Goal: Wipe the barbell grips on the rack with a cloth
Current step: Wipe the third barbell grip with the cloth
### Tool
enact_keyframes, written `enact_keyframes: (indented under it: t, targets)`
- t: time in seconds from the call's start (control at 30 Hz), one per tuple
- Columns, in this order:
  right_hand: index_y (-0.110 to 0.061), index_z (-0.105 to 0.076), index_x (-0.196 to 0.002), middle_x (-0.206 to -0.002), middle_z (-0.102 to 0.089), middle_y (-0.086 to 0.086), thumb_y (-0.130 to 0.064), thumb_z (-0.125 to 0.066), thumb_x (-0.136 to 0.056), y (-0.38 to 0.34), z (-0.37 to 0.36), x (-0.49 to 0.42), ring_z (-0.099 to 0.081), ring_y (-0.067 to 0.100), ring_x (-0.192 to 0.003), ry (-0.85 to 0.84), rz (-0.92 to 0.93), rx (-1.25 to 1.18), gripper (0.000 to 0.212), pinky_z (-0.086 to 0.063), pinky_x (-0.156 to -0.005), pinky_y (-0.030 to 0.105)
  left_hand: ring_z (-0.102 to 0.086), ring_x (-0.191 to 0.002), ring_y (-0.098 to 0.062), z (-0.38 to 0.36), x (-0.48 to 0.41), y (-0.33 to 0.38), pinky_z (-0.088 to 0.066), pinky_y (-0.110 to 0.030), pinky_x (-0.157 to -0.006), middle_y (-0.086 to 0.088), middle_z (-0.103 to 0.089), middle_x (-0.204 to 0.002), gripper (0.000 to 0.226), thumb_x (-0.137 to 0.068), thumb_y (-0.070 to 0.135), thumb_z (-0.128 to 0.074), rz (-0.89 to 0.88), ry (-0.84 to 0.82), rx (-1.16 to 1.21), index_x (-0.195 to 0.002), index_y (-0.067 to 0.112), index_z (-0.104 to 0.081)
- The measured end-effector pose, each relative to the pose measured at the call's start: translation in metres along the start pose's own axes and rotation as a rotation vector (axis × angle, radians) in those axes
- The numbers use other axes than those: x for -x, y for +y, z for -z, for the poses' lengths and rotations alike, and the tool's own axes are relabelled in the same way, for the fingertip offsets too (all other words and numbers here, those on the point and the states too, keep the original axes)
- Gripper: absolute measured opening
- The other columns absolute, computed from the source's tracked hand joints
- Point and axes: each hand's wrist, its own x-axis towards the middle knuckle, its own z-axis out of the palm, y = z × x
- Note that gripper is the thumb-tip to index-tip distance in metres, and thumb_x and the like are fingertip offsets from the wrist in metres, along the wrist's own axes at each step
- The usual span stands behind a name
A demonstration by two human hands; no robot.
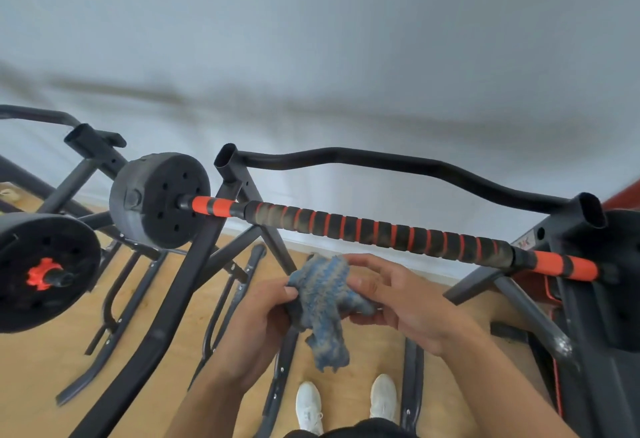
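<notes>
A: Below the bar (377, 231), both our hands hold the cloth (323, 302). Left hand (259, 319): thumb and fingers curled, pinching the cloth's left edge. Right hand (391, 293): thumb under, fingers loosely bent over the top right, cloth between them.

B: Cloth touching the grip?

A: No. It's near, just under the grip's middle, with floor (38, 371) showing in the gap. A tail of cloth hangs down between our wrists.

B: Where's the bar sitting?

A: Across the rack (197, 264), running left-high to right-low. Black foam with orange spiral over the middle, orange bands at both ends. Left plate (159, 200) sits outside the left upright. The right end is cut off at the frame edge behind the right upright (594, 215).

B: Room to move?

A: Open along the grip's whole front. A curved black crossbar (398, 163) runs behind and above, apart from the bar. Second plate (45, 271) with an orange collar is far left, well apart from our hands. Rack legs spread on the floor either side of our shoes (310, 406).

B: Containers?

A: Only the open tube tops of the uprights; we can't tell what's inside.
</notes>
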Motion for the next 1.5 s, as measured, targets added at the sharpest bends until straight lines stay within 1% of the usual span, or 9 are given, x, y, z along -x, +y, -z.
enact_keyframes:
  t: [0.17, 0.33, 0.47, 0.6, 0.73, 0.9, 1.13, 1.33, 1.5]
  targets:
    - [-0.027, -0.065, -0.125, -0.109, -0.075, 0.011, -0.017, -0.075, -0.09, -0.002, 0.001, 0.0, -0.072, 0.03, -0.104, 0.095, 0.16, 0.028, 0.037, -0.058, -0.094, 0.05, -0.07, -0.091, -0.019, -0.003, 0.0, -0.007, -0.053, -0.021, -0.067, -0.011, -0.075, -0.101, 0.031, -0.106, 0.009, -0.044, 0.027, 0.182, -0.271, -0.111, 0.009, -0.074]
    - [-0.029, -0.075, -0.104, -0.099, -0.074, -0.007, -0.019, -0.078, -0.088, -0.014, -0.004, 0.002, -0.073, 0.019, -0.095, 0.289, 0.34, 0.269, 0.02, -0.064, -0.076, 0.037, -0.065, -0.106, -0.012, -0.023, 0.007, -0.015, -0.051, -0.023, -0.088, 0.014, -0.068, -0.104, 0.029, -0.093, 0.0, -0.064, -0.371, 0.464, -0.831, -0.102, 0.028, -0.065]
    - [-0.03, -0.074, -0.113, -0.108, -0.074, -0.005, -0.014, -0.059, -0.101, -0.025, -0.009, 0.01, -0.072, 0.018, -0.102, 0.206, 0.385, 0.323, 0.024, -0.063, -0.08, 0.037, -0.063, -0.108, -0.026, -0.05, 0.017, -0.008, -0.054, -0.029, -0.084, 0.004, -0.065, -0.111, 0.014, -0.091, 0.023, -0.07, -0.573, 0.308, -0.72, -0.105, 0.026, -0.067]
    - [-0.049, -0.058, -0.13, -0.117, -0.071, -0.003, -0.015, -0.044, -0.107, -0.037, -0.014, 0.02, -0.071, 0.017, -0.107, 0.101, 0.34, 0.406, 0.044, -0.06, -0.09, 0.037, -0.059, -0.102, -0.017, -0.051, 0.012, -0.011, -0.052, -0.023, -0.077, 0.013, -0.055, -0.109, 0.043, -0.08, 0.049, -0.083, -0.561, 0.348, -0.945, -0.106, 0.028, -0.055]
    - [-0.058, -0.041, -0.138, -0.104, -0.076, -0.006, -0.02, -0.047, -0.106, -0.041, -0.018, 0.024, -0.073, 0.017, -0.097, 0.053, 0.285, 0.648, 0.051, -0.06, -0.09, 0.039, -0.056, -0.088, -0.011, -0.047, 0.007, -0.012, -0.05, -0.022, -0.066, 0.015, -0.05, -0.102, 0.029, -0.096, 0.052, -0.063, -0.63, 0.307, -1.146, -0.098, 0.025, -0.055]
    - [-0.043, -0.053, -0.134, -0.1, -0.078, -0.01, -0.019, -0.061, -0.1, -0.048, -0.015, 0.026, -0.074, 0.007, -0.094, 0.117, 0.242, 0.589, 0.042, -0.06, -0.091, 0.033, -0.058, -0.093, -0.01, -0.036, 0.009, -0.006, -0.05, -0.02, -0.073, 0.014, -0.053, -0.108, 0.023, -0.108, 0.032, -0.046, -0.654, 0.227, -1.153, -0.101, 0.02, -0.064]
    - [-0.029, -0.064, -0.111, -0.088, -0.079, -0.01, -0.024, -0.08, -0.086, -0.05, -0.023, 0.024, -0.076, 0.009, -0.081, 0.235, 0.237, 0.49, 0.03, -0.063, -0.078, 0.029, -0.055, -0.094, -0.01, -0.042, 0.011, -0.007, -0.053, -0.025, -0.07, 0.012, -0.047, -0.109, 0.035, -0.092, 0.053, -0.074, -0.696, 0.21, -1.173, -0.1, 0.023, -0.057]
    - [-0.016, -0.062, -0.107, -0.087, -0.079, 0.0, -0.021, -0.079, -0.086, -0.047, -0.029, 0.02, -0.077, 0.017, -0.08, 0.264, 0.216, 0.3, 0.028, -0.062, -0.075, 0.028, -0.058, -0.096, -0.013, -0.041, 0.008, -0.006, -0.055, -0.024, -0.074, 0.007, -0.053, -0.11, 0.01, -0.098, 0.02, -0.068, -0.82, 0.28, -1.065, -0.105, 0.016, -0.063]
    - [-0.013, -0.063, -0.111, -0.091, -0.079, 0.006, -0.012, -0.07, -0.093, -0.046, -0.023, 0.019, -0.077, 0.022, -0.087, 0.241, 0.219, 0.227, 0.019, -0.062, -0.083, 0.036, -0.067, -0.089, -0.013, -0.04, 0.009, 0.006, -0.055, -0.023, -0.071, 0.006, -0.068, -0.094, 0.01, -0.103, 0.032, -0.059, -0.5, 0.321, -0.587, -0.098, 0.025, -0.063]
